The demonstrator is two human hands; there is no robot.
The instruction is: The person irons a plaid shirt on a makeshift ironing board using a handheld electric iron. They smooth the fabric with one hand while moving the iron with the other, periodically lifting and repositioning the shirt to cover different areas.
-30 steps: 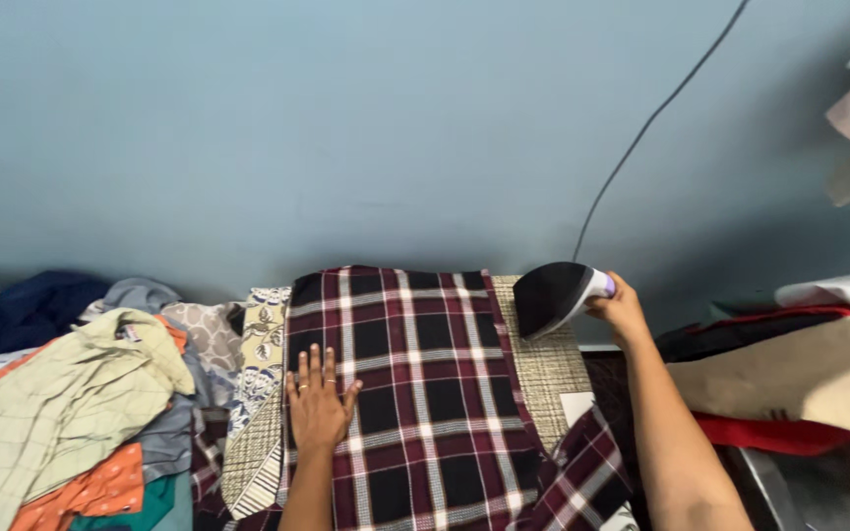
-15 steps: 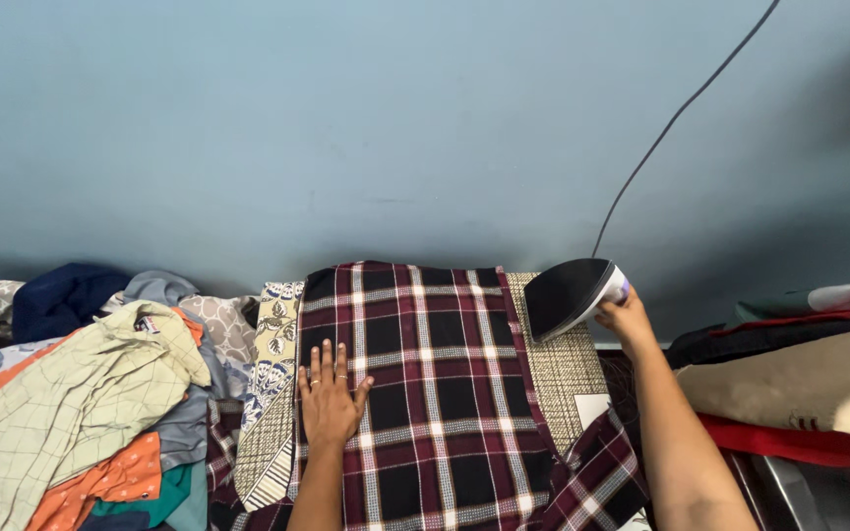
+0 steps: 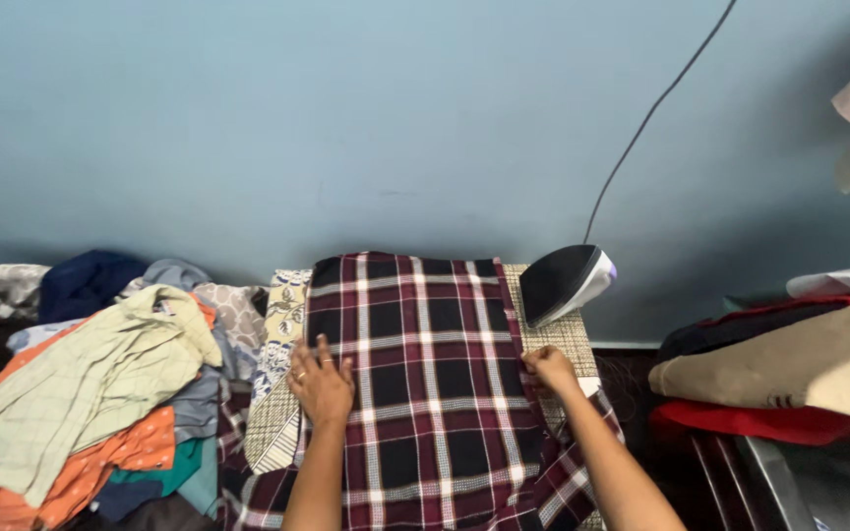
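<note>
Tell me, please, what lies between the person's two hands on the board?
In the head view, only the maroon plaid cloth spans between the left hand and right hand; nothing else sits there.

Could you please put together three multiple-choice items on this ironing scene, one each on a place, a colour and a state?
1. Where does the iron stand?
A. at the far right corner of the board
B. on the pile of clothes
C. in the right hand

2. What colours is the plaid garment spread on the board?
A. green and yellow
B. dark maroon and black with white lines
C. plain blue

3. What is the right hand doing?
A. gripping the iron
B. hanging off the board, touching nothing
C. pinching the garment's right edge

Answers:
1 A, the iron stands tilted on its heel on the woven board cover, no hand on it.
2 B, the checks show those colours.
3 C, its fingers close on the cloth edge, while the left hand presses on the garment's left side.
</note>
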